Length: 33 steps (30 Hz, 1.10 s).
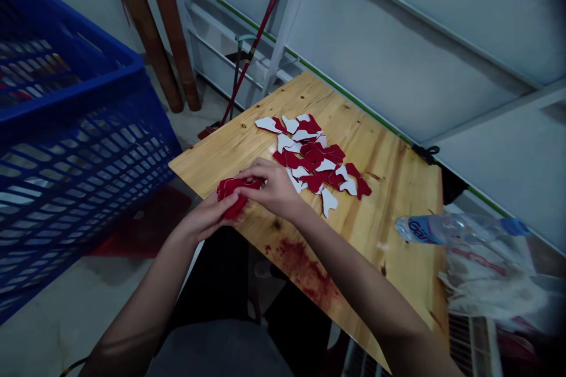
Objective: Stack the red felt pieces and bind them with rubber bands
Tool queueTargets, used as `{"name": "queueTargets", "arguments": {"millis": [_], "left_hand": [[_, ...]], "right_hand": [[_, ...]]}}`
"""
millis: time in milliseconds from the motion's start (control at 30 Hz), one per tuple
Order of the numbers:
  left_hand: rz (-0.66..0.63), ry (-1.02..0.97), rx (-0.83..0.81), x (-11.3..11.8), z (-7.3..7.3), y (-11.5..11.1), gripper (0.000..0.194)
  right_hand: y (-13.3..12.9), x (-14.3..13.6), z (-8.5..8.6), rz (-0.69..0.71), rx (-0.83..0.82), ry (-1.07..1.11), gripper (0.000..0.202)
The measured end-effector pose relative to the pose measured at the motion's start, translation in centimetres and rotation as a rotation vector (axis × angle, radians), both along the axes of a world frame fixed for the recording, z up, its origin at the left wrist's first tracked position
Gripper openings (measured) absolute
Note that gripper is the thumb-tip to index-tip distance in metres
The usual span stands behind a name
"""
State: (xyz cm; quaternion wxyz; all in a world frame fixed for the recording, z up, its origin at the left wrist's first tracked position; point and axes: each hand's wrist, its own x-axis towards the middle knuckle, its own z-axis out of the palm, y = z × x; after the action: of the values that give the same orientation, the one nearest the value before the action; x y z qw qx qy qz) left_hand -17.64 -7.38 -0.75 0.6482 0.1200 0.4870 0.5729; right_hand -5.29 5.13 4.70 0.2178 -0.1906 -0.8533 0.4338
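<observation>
There it was, the red fabric stack (229, 188), right over the edge of the bench (375, 159) nearest you! Your left hand (207, 214) gripped it from its side, your right hand (276, 188) clasping it too. Just beyond, red-and-white cut-outs (313, 159) sprawled, overlapping; a water bottle (457, 228) sat off to the right.

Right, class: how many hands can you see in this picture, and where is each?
2: the left hand and the right hand, both on the red material at the wooden table's near edge. No others show.
</observation>
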Motion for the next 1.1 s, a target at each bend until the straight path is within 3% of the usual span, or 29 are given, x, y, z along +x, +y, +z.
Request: {"name": "queueTargets", "arguments": {"millis": [67, 167, 267, 333, 533, 667, 800, 900, 1000, 1100], "left_hand": [[0.049, 0.007, -0.02, -0.1, 0.1, 0.2, 0.027], [0.159, -0.012, -0.027, -1.2, 0.4, 0.2, 0.013], [0.258, -0.013, -0.04, -2.8, 0.7, -0.3, 0.01], [0.278, -0.003, -0.055, -3.5, 0.8, -0.7, 0.012], [0.24, 0.016, -0.09, -2.9, 1.1, -1.1, 0.012], [0.218, 0.018, -0.121, -2.2, 1.0, -1.2, 0.012], [0.199, 0.03, -0.151, -2.0, 0.8, -1.0, 0.01], [0.176, 0.03, -0.155, -1.7, 1.0, -0.6, 0.01], [0.175, 0.037, -0.164, -1.1, 1.4, -0.3, 0.008], [0.168, 0.044, -0.169, -0.4, 1.5, -0.1, 0.009]], "right_hand": [[0.8, 0.0, -0.5, -0.068, 0.169, 0.013, 0.018], [3.1, 1.4, -1.4, -0.112, 0.285, -0.085, 0.032], [4.4, 3.3, -2.8, 0.151, 0.4, -0.33, 0.04], [4.3, 4.2, -3.8, 0.252, 0.459, -0.454, 0.039], [2.5, 5.3, -5.0, 0.1, 0.522, -0.492, 0.031], [-0.7, 6.1, -5.4, 0.003, 0.585, -0.493, 0.021], [-3.2, 7.6, -5.9, 0.016, 0.529, -0.35, 0.038], [-0.9, 10.1, -5.4, -0.105, 0.429, -0.28, 0.044], [4.2, 12.8, -4.7, -0.341, 0.458, -0.384, 0.035], [8.6, 14.4, -4.2, -0.288, 0.497, -0.518, 0.046]]}}
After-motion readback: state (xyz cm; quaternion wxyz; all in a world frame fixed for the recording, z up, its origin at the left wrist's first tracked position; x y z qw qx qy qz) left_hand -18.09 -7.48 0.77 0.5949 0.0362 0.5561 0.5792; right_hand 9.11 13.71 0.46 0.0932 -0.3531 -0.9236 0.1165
